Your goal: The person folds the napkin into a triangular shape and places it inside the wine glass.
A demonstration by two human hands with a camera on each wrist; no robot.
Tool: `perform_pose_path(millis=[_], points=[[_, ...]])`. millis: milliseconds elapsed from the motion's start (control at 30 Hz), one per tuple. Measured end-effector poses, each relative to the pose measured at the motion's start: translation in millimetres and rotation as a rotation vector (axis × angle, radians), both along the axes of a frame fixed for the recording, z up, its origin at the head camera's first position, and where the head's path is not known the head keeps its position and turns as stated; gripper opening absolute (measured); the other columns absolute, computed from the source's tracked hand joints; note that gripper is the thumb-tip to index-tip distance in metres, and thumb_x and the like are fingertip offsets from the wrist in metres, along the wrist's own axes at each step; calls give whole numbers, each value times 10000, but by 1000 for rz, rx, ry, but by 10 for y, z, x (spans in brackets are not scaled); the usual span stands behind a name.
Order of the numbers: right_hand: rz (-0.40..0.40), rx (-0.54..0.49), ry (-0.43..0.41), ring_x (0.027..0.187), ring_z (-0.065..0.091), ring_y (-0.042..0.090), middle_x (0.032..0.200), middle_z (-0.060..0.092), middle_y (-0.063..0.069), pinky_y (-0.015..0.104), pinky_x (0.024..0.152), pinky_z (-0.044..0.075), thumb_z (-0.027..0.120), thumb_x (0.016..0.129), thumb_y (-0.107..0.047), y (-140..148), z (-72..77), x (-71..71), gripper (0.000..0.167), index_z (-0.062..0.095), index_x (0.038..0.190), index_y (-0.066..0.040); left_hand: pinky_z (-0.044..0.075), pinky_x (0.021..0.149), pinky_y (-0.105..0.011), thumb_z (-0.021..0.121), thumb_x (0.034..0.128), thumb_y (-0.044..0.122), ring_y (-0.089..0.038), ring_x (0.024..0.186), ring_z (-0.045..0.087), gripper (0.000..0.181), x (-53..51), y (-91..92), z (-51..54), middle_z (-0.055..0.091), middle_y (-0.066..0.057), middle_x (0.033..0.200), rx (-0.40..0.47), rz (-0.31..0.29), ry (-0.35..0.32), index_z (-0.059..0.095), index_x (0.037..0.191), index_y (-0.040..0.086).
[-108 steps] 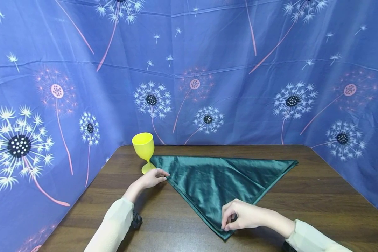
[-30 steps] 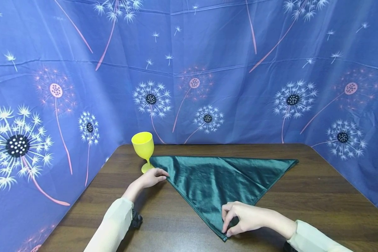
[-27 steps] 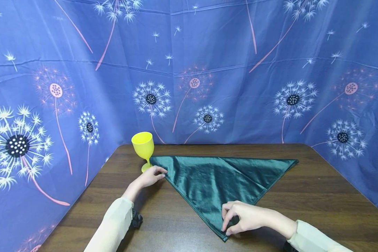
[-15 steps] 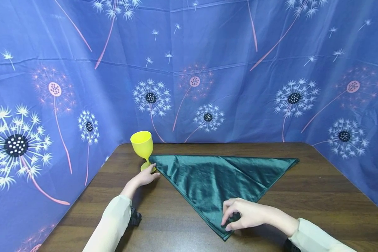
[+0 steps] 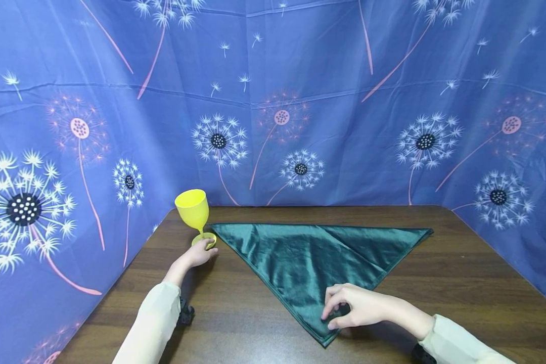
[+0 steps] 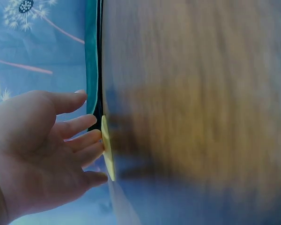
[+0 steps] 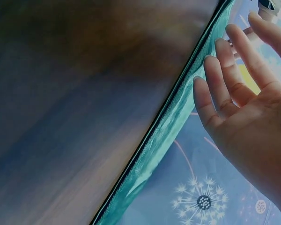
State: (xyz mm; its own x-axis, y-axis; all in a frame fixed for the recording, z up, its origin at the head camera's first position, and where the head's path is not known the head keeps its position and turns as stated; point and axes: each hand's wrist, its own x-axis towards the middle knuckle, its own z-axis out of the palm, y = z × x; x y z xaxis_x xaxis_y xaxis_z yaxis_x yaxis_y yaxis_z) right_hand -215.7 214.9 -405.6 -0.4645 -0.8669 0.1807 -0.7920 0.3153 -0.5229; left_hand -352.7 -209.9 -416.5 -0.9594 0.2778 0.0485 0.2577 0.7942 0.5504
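A yellow plastic goblet (image 5: 193, 211) stands at the table's back left, its round foot (image 6: 107, 149) seen edge-on in the left wrist view. My left hand (image 5: 198, 254) touches that foot with loosely extended fingers, not wrapped round it. Spread over the table is a dark green satin cloth (image 5: 300, 258), folded into a triangle with one corner towards me. Just above this near corner is my right hand (image 5: 361, 305), thumb and fingers apart with nothing between them. The right wrist view shows its fingers (image 7: 228, 70) loosely spread beside the cloth's edge.
Brown wood table (image 5: 455, 283) surrounds the cloth on all sides. A blue curtain (image 5: 346, 126) with dandelion prints hangs along the back and sides. Dark wrist cameras sit at both sleeves.
My left hand has let go of the cloth's left edge and shifted left to the goblet's foot; the goblet has slid left, off the cloth's corner. My right hand has released the near corner and lifted slightly.
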Motion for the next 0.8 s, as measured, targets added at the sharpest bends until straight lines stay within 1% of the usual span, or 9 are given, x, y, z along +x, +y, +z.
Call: perform_pose_path(millis=[67,200,467,567,667,733,800], points=[[-3,-5,-3,791,526,43,858,579,-25,162,680,447,642,888,-264,13,-4,-6,150,714,985,-174,325,1042,-541,510,935,116,-490,1248,387,430,-7,-42,-6,458,-370,1282,-12,6,13,459,1237,-185],[2,-14,-10,795,532,61,862,583,-13,171,684,452,639,892,-255,36,-8,-17,150,708,995,-171,327,1040,-542,512,933,118,-493,1238,397,409,-7,-114,-19,480,-362,1261,-32,14,31,485,1217,-175],[-17,-23,2,812,547,76,879,605,-26,190,681,455,634,892,-267,105,-15,-54,155,704,998,-179,338,1021,-554,514,928,113,-504,1216,411,353,1,-182,5,481,-371,1243,-56,24,49,537,1163,-150],[-24,-25,9,809,556,80,889,616,-34,190,672,457,635,892,-260,126,-13,-74,151,704,998,-179,354,1009,-550,515,927,98,-490,1197,439,335,-14,-185,4,517,-354,1218,-26,17,67,547,1154,-146],[-40,-26,11,802,564,76,897,625,-42,191,661,463,633,895,-248,155,-9,-96,148,705,999,-171,362,1004,-546,519,924,80,-475,1187,459,321,-27,-167,-2,546,-333,1198,9,7,108,555,1154,-142],[-58,-28,17,799,567,65,903,628,-49,196,655,466,631,897,-242,186,-14,-124,149,705,1000,-162,350,1015,-551,518,927,71,-475,1202,444,311,-23,-130,5,529,-332,1223,18,9,131,557,1161,-130],[-80,-38,34,793,572,60,907,633,-50,204,651,474,633,897,-232,225,-19,-163,146,706,996,-153,345,1020,-550,522,930,72,-466,1212,441,301,-17,-74,26,531,-317,1232,25,-6,161,566,1165,-112]])
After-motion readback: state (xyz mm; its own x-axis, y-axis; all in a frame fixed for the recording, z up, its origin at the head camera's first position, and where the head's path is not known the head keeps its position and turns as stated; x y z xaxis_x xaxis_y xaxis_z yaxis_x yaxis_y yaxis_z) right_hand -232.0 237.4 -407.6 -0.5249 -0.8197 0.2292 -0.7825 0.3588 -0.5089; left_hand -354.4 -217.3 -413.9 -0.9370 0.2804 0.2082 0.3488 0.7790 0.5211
